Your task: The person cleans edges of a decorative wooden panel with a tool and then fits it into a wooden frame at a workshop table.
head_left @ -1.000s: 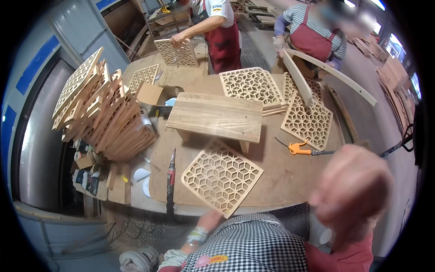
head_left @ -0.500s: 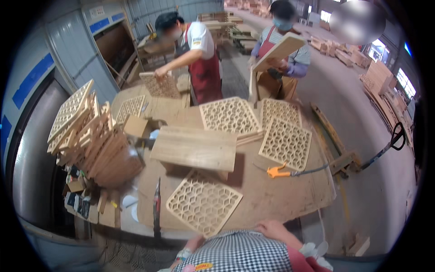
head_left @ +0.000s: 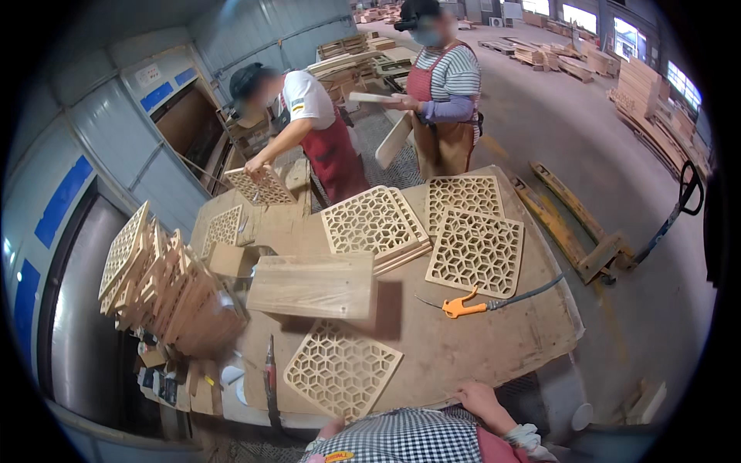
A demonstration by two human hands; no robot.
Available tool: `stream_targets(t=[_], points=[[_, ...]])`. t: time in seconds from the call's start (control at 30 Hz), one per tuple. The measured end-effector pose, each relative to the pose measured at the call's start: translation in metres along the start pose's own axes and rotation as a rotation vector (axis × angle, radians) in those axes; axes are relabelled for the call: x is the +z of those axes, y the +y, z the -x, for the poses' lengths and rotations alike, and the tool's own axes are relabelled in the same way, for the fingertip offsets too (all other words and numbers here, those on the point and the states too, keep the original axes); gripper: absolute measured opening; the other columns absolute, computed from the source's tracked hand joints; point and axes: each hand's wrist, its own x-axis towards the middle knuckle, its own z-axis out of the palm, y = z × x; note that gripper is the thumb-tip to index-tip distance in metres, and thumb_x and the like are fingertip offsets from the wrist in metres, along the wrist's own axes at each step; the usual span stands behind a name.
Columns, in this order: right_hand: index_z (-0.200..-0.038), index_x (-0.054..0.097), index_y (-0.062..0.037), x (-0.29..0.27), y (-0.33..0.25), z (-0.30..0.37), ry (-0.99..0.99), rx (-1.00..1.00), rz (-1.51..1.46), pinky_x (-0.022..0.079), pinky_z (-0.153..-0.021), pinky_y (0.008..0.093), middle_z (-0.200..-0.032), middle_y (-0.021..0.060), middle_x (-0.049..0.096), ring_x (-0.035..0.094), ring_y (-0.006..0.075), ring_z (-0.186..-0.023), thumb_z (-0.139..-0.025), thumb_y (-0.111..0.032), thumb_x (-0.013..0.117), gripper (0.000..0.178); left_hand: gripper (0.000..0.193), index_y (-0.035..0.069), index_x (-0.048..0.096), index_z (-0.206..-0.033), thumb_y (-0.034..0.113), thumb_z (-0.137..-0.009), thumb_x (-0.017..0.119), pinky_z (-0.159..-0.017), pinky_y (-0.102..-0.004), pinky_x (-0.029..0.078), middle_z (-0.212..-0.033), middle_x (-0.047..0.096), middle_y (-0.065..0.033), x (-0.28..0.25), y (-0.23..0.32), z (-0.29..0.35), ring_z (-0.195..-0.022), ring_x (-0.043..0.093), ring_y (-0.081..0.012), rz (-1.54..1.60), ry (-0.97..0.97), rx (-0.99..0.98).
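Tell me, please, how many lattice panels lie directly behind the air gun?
2: a front lattice panel, nearest the air gun, overlapping a rear lattice panel; others may hide underneath.

At six o'clock, an orange lettered tag (head_left: 338, 457) sits on the checked apron (head_left: 409, 441); at ten, a white sign (head_left: 148, 75), too small to read, marks the wall (head_left: 108, 116).

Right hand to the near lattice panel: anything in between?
Nothing visible stands between the right hand and the near lattice panel; the low wooden bench is at the panel's far side, off that path.
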Motion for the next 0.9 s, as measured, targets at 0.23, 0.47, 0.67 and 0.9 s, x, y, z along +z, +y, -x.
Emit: stream_targets(t=[0.23, 0.47, 0.67, 0.9], points=[[-0.088, 0.073, -0.0103, 0.054, 0.071, 0.063, 0.203, 0.294, -0.195, 0.055, -0.079, 0.0454, -0.09, 0.0145, 0.073, 0.07, 0.0363, -0.089, -0.09, -0.031, 0.059, 0.025, 0.047, 0.004, 0.057, -0.134, 0.038, -0.102, 0.055, -0.095, -0.0411, 0.05, -0.121, 0.07, -0.0212, -0.002, -0.013, -0.013, -0.112, 0.067, -0.0314, 0.122, 0.074, -0.059], [-0.096, 0.072, -0.0113, 0.151, 0.159, 0.13, -0.323, 0.664, 0.151, 0.056, -0.08, 0.046, -0.102, 0.0155, 0.074, 0.07, 0.0362, -0.095, -0.09, -0.033, 0.063, 0.024, 0.082, -0.022, 0.058, -0.119, 0.058, -0.101, 0.051, -0.096, -0.0455, 0.051, -0.115, 0.068, -0.0335, 0.027, 0.011, 0.016, -0.106, 0.067, -0.0402, 0.352, -0.026, -0.225], [-0.098, 0.071, -0.0105, 0.166, 0.148, 0.101, -0.246, 0.744, 0.047, 0.056, -0.08, 0.0455, -0.101, 0.0153, 0.073, 0.07, 0.0354, -0.094, -0.091, -0.031, 0.062, 0.023, 0.079, -0.015, 0.066, -0.114, 0.062, -0.099, 0.053, -0.095, -0.0398, 0.054, -0.113, 0.073, -0.0231, 0.005, -0.001, 0.002, -0.106, 0.07, -0.0312, -0.018, 0.034, -0.071], [-0.1, 0.071, -0.0095, 0.179, 0.143, 0.08, -0.206, 0.769, -0.003, 0.056, -0.079, 0.0449, -0.1, 0.015, 0.072, 0.069, 0.0346, -0.092, -0.093, -0.028, 0.061, 0.022, 0.083, -0.018, 0.059, -0.122, 0.062, -0.097, 0.057, -0.101, -0.0432, 0.051, -0.117, 0.069, -0.0268, 0.017, 0.019, 0.022, -0.109, 0.067, -0.0357, 0.072, 0.042, -0.118]])
